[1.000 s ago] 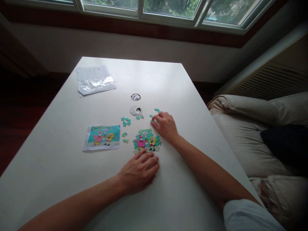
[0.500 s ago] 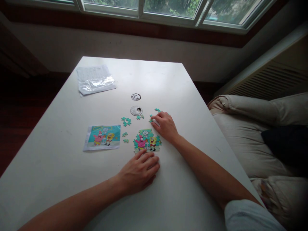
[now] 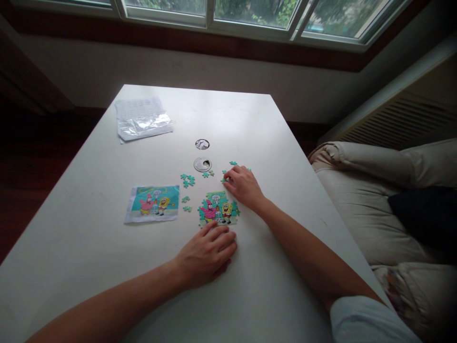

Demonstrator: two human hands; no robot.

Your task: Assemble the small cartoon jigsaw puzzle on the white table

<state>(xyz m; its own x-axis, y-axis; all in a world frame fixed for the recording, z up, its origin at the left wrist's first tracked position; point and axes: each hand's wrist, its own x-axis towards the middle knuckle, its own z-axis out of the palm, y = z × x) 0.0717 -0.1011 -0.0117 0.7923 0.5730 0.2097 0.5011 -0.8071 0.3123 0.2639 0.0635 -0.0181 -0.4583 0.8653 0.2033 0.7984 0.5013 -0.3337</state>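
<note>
A partly joined jigsaw puzzle (image 3: 218, 207) with cartoon figures lies on the white table. My left hand (image 3: 210, 252) rests flat at its near edge, fingers stretched out and fingertips touching the border. Beyond the puzzle's upper right, my right hand (image 3: 244, 186) has thumb and index finger drawn together at a small teal puzzle piece (image 3: 223, 180), mostly covered by the fingertips. More loose pieces lie around that hand, including a teal piece (image 3: 233, 163) just past the knuckles. Left of the puzzle are a cluster of loose pieces (image 3: 187, 180) and a few single ones.
A printed picture sheet (image 3: 154, 205) of the same figures lies left of the puzzle. A clear plastic bag with paper (image 3: 144, 119) sits at the far left. Two round table fittings (image 3: 202, 164) are mid-table. A beige sofa (image 3: 342, 200) stands along the right side.
The thumb and index finger of my right hand have closed toward each other at the teal piece. My left hand and the joined puzzle have stayed in place.
</note>
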